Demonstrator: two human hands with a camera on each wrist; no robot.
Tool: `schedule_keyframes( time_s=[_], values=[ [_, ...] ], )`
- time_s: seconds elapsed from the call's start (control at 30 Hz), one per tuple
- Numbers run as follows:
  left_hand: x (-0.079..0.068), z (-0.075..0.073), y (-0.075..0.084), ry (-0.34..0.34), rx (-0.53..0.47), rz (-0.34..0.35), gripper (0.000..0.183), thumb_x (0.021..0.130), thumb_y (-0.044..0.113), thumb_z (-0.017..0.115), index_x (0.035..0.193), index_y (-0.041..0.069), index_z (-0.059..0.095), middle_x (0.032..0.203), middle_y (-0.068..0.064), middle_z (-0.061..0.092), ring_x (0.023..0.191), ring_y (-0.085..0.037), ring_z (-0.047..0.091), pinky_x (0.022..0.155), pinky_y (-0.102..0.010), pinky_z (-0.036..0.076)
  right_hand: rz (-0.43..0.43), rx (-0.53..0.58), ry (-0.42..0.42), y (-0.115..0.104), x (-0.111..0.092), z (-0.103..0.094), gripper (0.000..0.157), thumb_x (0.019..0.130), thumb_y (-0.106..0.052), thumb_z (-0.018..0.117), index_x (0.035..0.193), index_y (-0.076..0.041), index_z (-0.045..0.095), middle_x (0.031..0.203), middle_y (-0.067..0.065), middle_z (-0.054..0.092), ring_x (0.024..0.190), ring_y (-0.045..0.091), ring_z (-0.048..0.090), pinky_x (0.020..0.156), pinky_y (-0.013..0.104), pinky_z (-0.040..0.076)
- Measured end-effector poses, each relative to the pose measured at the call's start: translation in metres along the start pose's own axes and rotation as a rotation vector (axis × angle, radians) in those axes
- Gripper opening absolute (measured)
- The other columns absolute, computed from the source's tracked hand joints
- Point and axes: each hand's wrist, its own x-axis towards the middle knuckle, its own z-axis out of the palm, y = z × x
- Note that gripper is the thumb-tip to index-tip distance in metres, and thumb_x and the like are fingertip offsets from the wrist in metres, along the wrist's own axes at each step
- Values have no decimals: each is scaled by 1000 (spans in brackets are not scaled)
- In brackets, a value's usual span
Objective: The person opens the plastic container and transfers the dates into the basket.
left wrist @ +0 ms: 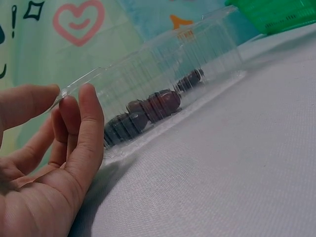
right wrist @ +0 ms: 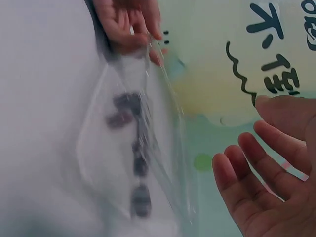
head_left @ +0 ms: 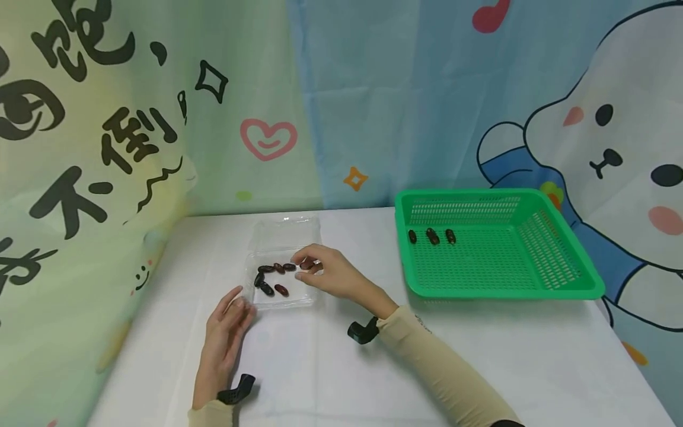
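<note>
A clear plastic box (head_left: 300, 300) with its lid folded back stands on the white table. Several dark brown dates (head_left: 281, 290) lie in it. My left hand (head_left: 226, 332) holds the box's near left corner, its thumb (left wrist: 42, 96) on the rim and the fingers along the outer wall. Over the box's right side hovers my right hand (head_left: 338, 274), thumb and fingers spread apart with nothing between them in the right wrist view. One date (head_left: 306, 265) shows behind those fingers in the head view. The right wrist view is blurred around the box.
A green perforated basket (head_left: 501, 293) stands at the back right of the table, with several dates (head_left: 433, 236) near its left side. A printed curtain (head_left: 363, 107) hangs behind the table and along its left.
</note>
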Motion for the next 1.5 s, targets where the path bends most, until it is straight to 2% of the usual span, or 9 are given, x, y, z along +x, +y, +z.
schedule_keyframes(
  time_s=[0.13,0.27,0.5,0.6,0.7,0.87,1.0,1.3,1.5],
  values=[
    [-2,-3,0,3,-7,-9,49,107,11,58,153,10,42,114,5,63,106,-6,65,101,-22,60,-9,-18,-22,-1,8,22,30,97,-12,75,125,-5,68,124,12,71,107,28,67,89,28,63],
    [-3,-4,0,16,-5,-17,50,107,12,58,154,10,41,111,7,63,105,-5,65,101,-22,60,12,-39,-53,-2,17,37,32,96,-11,75,126,-2,67,126,16,70,109,28,66,92,35,64],
    [-8,-5,0,37,0,-32,50,107,12,58,154,12,41,111,6,62,105,-5,65,101,-21,60,108,-207,-149,2,26,59,32,98,-18,74,128,-6,68,129,8,70,115,25,67,94,23,58],
    [-9,-5,2,48,10,-35,52,107,14,59,156,13,40,111,7,60,105,-4,64,102,-20,59,124,-303,-179,2,31,65,33,99,-23,74,129,-9,68,130,6,70,119,22,67,97,23,57],
    [-8,-4,4,44,5,-26,55,107,15,60,157,12,38,112,7,60,105,-4,64,103,-20,58,140,-393,-174,0,36,68,34,99,-26,74,129,-11,68,128,5,71,119,20,67,98,26,57],
    [-5,-2,4,36,-14,-22,53,108,12,57,157,11,38,107,8,62,102,-5,65,99,-20,60,196,-500,-186,-1,45,72,38,99,-31,74,130,-12,69,124,4,72,112,16,68,93,26,59],
    [-2,0,4,36,-33,-21,50,107,12,58,155,13,42,102,8,63,101,-5,65,98,-20,61,237,-524,-186,2,51,77,38,98,-33,74,129,-11,69,120,3,73,106,15,68,88,26,59],
    [1,0,3,-17,-56,24,40,107,8,57,146,16,50,104,7,64,99,-6,66,96,-21,62,286,-589,-117,8,57,92,32,93,-34,79,115,-12,73,111,2,74,101,17,68,81,28,60],
    [0,0,1,-13,-45,5,35,107,9,58,140,19,54,106,6,64,99,-5,66,96,-21,62,327,-624,-94,11,58,100,28,90,-35,81,108,-14,73,107,3,73,98,21,69,72,31,59]
  ],
)
